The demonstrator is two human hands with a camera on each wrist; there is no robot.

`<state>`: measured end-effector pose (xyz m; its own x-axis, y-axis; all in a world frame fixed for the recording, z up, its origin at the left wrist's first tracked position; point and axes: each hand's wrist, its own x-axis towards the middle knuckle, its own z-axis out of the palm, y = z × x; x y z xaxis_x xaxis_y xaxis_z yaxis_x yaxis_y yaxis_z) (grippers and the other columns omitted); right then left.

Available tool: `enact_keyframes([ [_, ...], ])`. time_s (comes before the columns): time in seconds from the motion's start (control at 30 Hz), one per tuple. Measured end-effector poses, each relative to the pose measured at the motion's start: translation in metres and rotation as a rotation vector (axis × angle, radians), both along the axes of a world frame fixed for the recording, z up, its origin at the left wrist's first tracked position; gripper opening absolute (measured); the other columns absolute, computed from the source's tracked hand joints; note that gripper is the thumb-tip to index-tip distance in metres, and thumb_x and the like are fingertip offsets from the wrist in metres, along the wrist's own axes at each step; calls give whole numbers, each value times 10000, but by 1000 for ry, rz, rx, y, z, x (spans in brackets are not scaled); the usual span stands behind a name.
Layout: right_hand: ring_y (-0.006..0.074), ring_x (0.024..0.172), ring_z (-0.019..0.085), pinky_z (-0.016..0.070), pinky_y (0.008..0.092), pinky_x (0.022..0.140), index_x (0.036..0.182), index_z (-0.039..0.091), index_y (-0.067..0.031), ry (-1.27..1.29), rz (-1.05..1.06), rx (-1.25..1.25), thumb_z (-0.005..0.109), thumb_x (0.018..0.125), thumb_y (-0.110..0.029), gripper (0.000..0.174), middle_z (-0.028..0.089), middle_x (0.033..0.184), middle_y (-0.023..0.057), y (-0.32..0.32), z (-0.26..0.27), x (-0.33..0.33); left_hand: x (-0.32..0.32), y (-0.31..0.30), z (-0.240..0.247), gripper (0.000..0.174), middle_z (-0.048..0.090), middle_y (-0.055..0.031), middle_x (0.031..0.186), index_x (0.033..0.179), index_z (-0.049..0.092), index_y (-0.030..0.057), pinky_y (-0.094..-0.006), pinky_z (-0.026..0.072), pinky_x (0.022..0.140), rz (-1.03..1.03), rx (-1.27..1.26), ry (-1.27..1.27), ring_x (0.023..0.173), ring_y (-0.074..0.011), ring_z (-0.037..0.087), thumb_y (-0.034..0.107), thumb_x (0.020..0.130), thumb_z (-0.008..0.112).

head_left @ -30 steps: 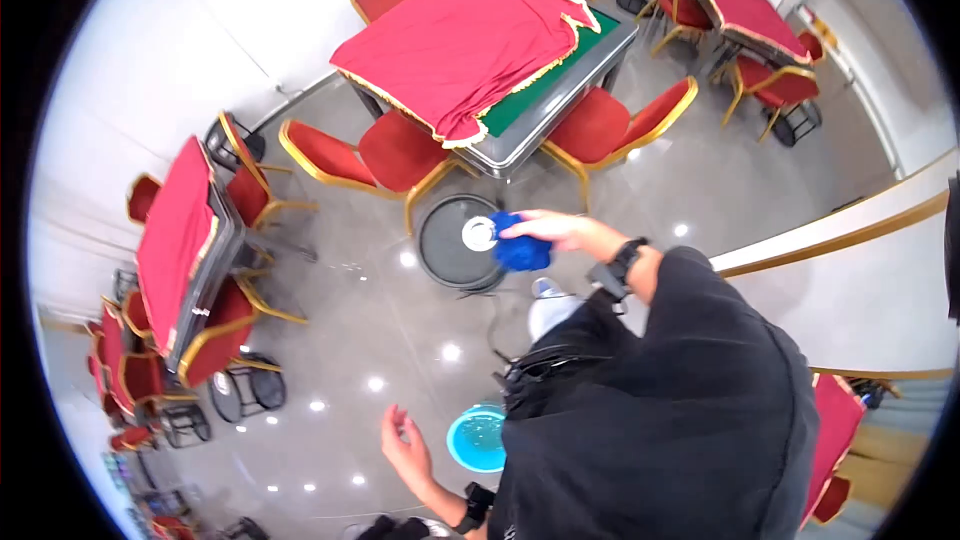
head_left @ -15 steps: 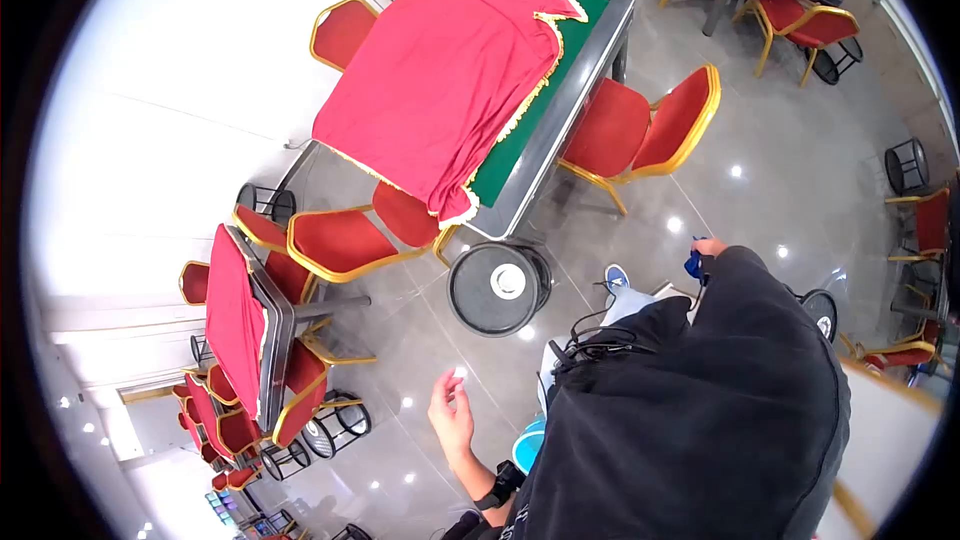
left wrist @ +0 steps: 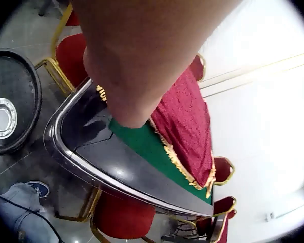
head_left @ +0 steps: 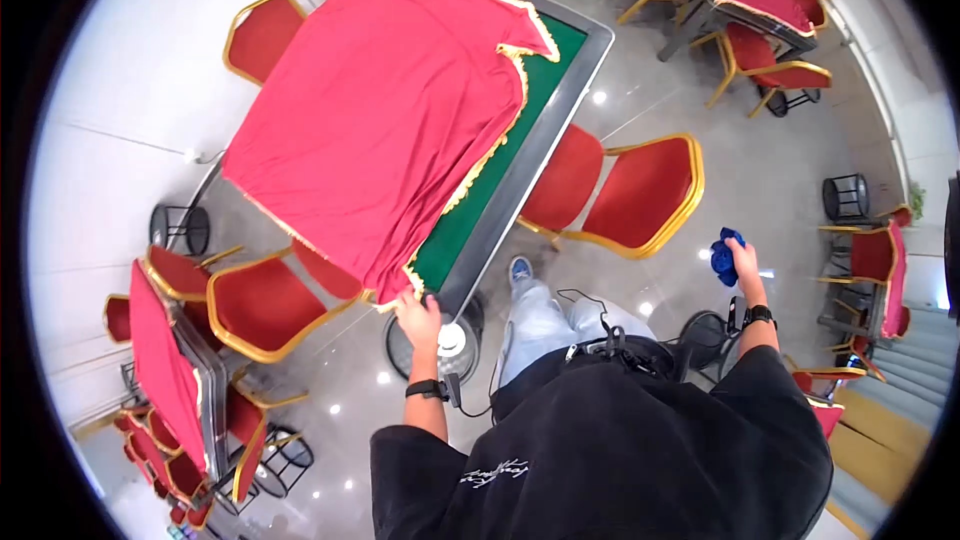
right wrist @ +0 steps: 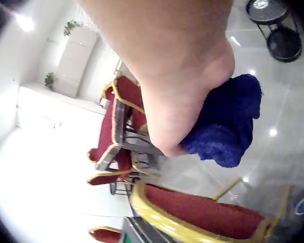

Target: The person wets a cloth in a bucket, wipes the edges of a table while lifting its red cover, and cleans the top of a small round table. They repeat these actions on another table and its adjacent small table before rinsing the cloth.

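A red tablecloth (head_left: pixel 370 130) with yellow fringe lies rumpled over a table (head_left: pixel 470 280) with a dark frame, leaving a strip of green felt (head_left: pixel 440 240) bare. My left hand (head_left: pixel 418 322) is at the table's near corner, its fingertips right at the cloth's fringed corner. In the left wrist view the forearm and hand hide the fingers, and I cannot tell whether they pinch the cloth. Out to the right, away from the table, my right hand (head_left: pixel 745 262) grips a bunched blue cloth (head_left: pixel 724 258), which also shows below the palm in the right wrist view.
Red chairs with gold frames, such as one chair (head_left: pixel 640 195) on the right, stand around the table. A round black stand (left wrist: pixel 28 96) holding a silver ashtray (left wrist: pixel 2 117) is beside the near corner. Another covered table (head_left: pixel 165 370) stands at left.
My left hand has moved from the air above the floor to the table's corner. My right hand has carried the blue cloth from over the round stand out to the right. The table appears closer.
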<state>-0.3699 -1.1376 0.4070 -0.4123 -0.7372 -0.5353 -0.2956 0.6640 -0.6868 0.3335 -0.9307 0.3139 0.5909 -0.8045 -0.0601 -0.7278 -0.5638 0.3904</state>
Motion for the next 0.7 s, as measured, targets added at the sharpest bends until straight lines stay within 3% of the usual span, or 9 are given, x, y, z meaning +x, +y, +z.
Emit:
enact_keyframes([
  [0.1, 159, 789, 686, 560, 335, 762, 1102, 698, -10, 218, 297, -183, 681, 846, -194, 316, 709, 874, 52, -76, 50, 0, 9, -33, -20, 524, 581, -237, 1130, 1283, 540, 20, -539, 481, 890, 111, -12, -155, 1047, -443, 590, 234, 859, 761],
  [0.13, 170, 841, 679, 556, 337, 785, 1150, 679, -19, 393, 462, -160, 670, 819, -156, 358, 704, 904, 63, -102, 84, 33, 12, -37, -25, 399, 585, -217, 1074, 1175, 581, 34, -538, 475, 858, 162, -37, -166, 1013, -434, 592, 206, 859, 755],
  [0.2, 197, 931, 672, 555, 343, 854, 1285, 647, -76, 427, 614, -376, 659, 764, -91, 522, 699, 1019, 93, -153, 108, 102, 21, -37, -38, 249, 593, -213, 1056, 1054, 607, 43, -544, 458, 851, 217, 81, -55, 998, -436, 590, 156, 868, 729],
  [0.23, 250, 970, 693, 555, 374, 900, 1339, 641, -109, 362, 686, -231, 648, 752, -72, 588, 717, 1086, 127, -179, 131, 148, 20, -35, -38, 204, 592, -216, 1055, 1023, 610, 39, -546, 450, 853, 179, 15, -60, 998, -436, 584, 129, 871, 711],
  [0.3, 341, 1050, 713, 563, 429, 946, 1307, 701, -184, 701, 1034, -178, 659, 755, -112, 558, 736, 1162, 171, -249, 101, 191, 14, -35, -22, 152, 591, -225, 1061, 999, 608, 24, -551, 436, 862, 144, -117, -54, 1006, -438, 571, 85, 879, 677],
  [0.37, 363, 1050, 712, 575, 474, 920, 1193, 737, -209, 1007, 1149, -49, 663, 785, -233, 415, 754, 1092, 151, -308, 71, 254, 3, -31, -7, 142, 591, -233, 1080, 1011, 597, 2, -554, 427, 878, 150, -189, -27, 1025, -443, 560, 63, 891, 643],
  [0.43, 389, 946, 730, 591, 506, 823, 1088, 710, -125, 1144, 1270, -71, 691, 822, -327, 335, 753, 1005, 167, -356, 56, 324, -7, -18, 1, 146, 595, -246, 1138, 1047, 593, -24, -558, 422, 895, 145, -188, 28, 1040, -456, 549, 60, 928, 605],
  [0.53, 368, 1002, 720, 584, 499, 828, 1184, 648, -106, 1125, 1417, -245, 767, 844, -494, 529, 743, 1004, 160, -427, 1, 393, -24, 8, -12, 167, 622, -245, 1051, 1109, 600, -15, -531, 437, 876, 245, -107, -36, 1008, -444, 567, 80, 974, 579],
  [0.7, 329, 1089, 700, 574, 465, 909, 1220, 641, -111, 991, 1510, -260, 778, 866, -358, 453, 733, 1112, 139, -486, -80, 437, -48, 42, -19, 79, 639, -199, 943, 1030, 579, 9, -524, 449, 841, 409, 81, 52, 940, -443, 586, 37, 956, 582],
])
